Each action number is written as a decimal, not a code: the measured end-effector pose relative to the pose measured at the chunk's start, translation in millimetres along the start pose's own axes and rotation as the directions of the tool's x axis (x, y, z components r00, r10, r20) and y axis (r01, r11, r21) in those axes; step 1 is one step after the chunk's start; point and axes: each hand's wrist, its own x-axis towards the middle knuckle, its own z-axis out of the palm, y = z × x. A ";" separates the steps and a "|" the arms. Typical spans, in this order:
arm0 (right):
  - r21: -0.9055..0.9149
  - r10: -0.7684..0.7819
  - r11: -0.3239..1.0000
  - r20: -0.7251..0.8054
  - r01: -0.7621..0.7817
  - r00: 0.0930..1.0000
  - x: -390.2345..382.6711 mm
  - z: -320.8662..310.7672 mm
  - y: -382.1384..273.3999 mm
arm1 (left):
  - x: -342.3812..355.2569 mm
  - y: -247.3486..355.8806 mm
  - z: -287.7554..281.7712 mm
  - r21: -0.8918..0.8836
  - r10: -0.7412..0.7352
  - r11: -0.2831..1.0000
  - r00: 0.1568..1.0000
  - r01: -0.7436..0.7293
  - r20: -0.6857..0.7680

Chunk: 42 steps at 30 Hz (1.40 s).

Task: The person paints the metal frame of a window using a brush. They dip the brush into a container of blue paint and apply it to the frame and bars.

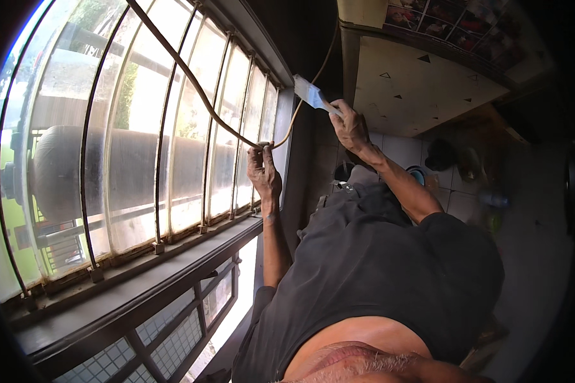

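Our right hand (pixel 352 129) has its fingers wrapped round the handle of a flat brush (pixel 309 93), up by a brown cable (pixel 195 83); can't tell if they touch. Our left hand (pixel 266 175) pinches the cable's low bend, beside the window bars (pixel 164 121). Brush looks light, so we'd stick to its handle; cable's probably springy, pinching suits it.

Dark, near-black shirt (pixel 377 262) with a wide round neckline (pixel 370 317) at the near side; left sleeve (pixel 259 303) and right sleeve (pixel 463 233) short; left hand (pixel 266 177) and right hand (pixel 352 131) ungloved; greyish cloth (pixel 364 175) beyond the shirt's far end, possibly trousers, too shaded to tell
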 end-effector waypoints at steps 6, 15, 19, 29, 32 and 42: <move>-0.014 0.218 0.975 -0.140 -0.222 0.966 -101.1 -49.5 60.6 | 17.7 -7.7 27.7 -0.145 0.034 0.989 0.999 -0.030 0.023; 0.103 0.448 0.894 -0.177 -0.436 0.877 -170.5 -70.3 101.9 | 48.8 -21.1 67.4 -0.147 -0.013 0.989 0.997 0.024 0.070; 0.090 0.412 0.911 -0.166 -0.402 0.896 -169.2 -82.7 116.2 | 73.6 -4.9 77.5 -0.242 0.009 0.970 0.998 0.005 0.055; -0.079 0.336 0.936 -0.096 -0.343 0.937 -166.5 -125.6 142.1 | 55.9 -7.0 75.5 -0.309 -0.036 0.950 0.999 0.033 -0.005; -0.038 0.409 0.910 -0.073 -0.413 0.909 -179.7 -122.8 172.4 | 24.7 -21.6 67.9 -0.397 -0.112 0.908 0.991 0.131 0.070; -0.060 0.274 0.961 0.066 -0.270 0.960 -201.8 -105.0 246.0 | -24.8 -13.7 46.8 -0.296 -0.109 0.948 0.993 0.114 0.034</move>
